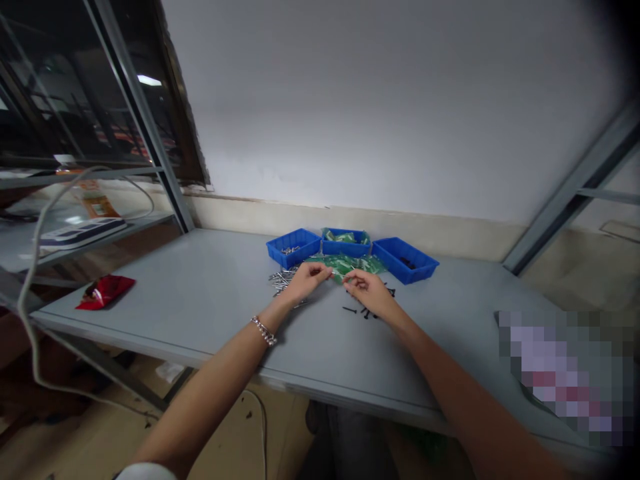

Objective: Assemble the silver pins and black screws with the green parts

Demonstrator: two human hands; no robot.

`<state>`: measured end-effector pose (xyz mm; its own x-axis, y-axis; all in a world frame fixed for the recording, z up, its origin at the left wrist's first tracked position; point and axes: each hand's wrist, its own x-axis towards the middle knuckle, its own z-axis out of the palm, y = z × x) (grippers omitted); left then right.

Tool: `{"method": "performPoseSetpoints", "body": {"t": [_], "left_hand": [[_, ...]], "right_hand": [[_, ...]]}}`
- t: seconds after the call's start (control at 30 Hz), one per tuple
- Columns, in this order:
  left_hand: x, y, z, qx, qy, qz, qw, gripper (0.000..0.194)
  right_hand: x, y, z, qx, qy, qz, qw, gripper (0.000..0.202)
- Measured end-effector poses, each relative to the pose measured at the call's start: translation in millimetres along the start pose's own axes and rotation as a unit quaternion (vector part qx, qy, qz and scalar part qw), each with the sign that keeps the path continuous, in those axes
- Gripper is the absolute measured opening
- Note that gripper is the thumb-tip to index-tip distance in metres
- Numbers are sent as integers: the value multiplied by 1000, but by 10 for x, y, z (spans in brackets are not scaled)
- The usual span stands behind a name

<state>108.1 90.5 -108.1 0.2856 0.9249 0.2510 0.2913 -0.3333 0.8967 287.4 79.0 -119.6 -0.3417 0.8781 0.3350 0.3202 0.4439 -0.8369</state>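
Over the middle of the table, my left hand (311,279) and my right hand (369,292) are close together, each with thumb and fingers pinched. A thin pale piece shows between their fingertips, too small to name. Right behind the fingers lie green plastic bags (361,263), partly covered by the hands. Beside my left hand is a pile of silver screws (281,280), some hidden under the wrist. Black screws (367,313) are scattered under and beside my right hand.
Three blue bins stand along the wall: a left bin (300,255) with small metal parts, a middle bin (345,249) with green bags, and a right bin (416,272) with dark parts. A red packet (107,291) lies at the left. Metal posts (173,193) rise from the table's sides.
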Motion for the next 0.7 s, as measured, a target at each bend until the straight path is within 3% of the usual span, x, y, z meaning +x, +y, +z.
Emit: {"method": "performPoseSetpoints", "body": {"t": [0.7], "left_hand": [[6,14,20,10,12,14,1000,33]], "right_hand": [[7,-2,-2,14,2,6,1000,7]]}}
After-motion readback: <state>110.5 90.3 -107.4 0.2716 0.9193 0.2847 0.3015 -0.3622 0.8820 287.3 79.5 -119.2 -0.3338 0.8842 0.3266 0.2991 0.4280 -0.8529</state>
